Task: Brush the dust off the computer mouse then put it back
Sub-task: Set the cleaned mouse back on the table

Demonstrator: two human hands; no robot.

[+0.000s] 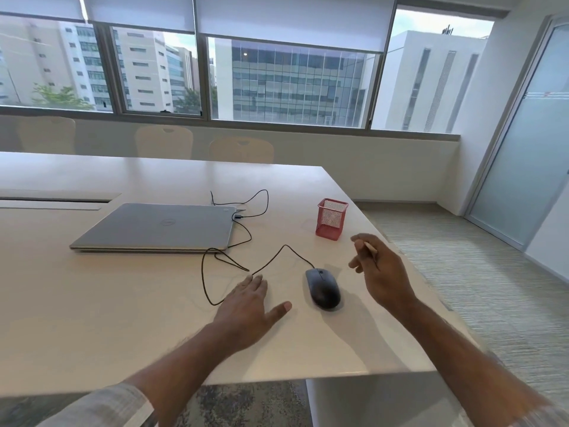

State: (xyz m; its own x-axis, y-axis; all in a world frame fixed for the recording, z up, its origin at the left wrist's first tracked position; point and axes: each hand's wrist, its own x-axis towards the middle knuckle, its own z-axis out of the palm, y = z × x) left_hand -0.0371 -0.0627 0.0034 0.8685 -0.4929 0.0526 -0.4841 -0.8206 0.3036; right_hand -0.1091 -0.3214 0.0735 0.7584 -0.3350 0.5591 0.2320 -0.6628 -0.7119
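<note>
A dark grey wired computer mouse (pixel 323 288) lies on the white table (pixel 123 318), near its right edge. Its black cable (pixel 228 263) loops left and back to a closed silver laptop (pixel 157 226). My left hand (pixel 249 309) rests flat on the table just left of the mouse, fingers spread, holding nothing. My right hand (pixel 381 272) hovers to the right of the mouse, above the table. It grips a thin pale stick, seemingly a brush handle (pixel 369 246), between thumb and fingers; its tip is hidden.
A red mesh pen holder (pixel 332 218) stands behind the mouse near the right table edge. Beige chairs (pixel 241 149) line the far side under the windows. Carpeted floor lies to the right, with a frosted glass door (pixel 529 134) beyond.
</note>
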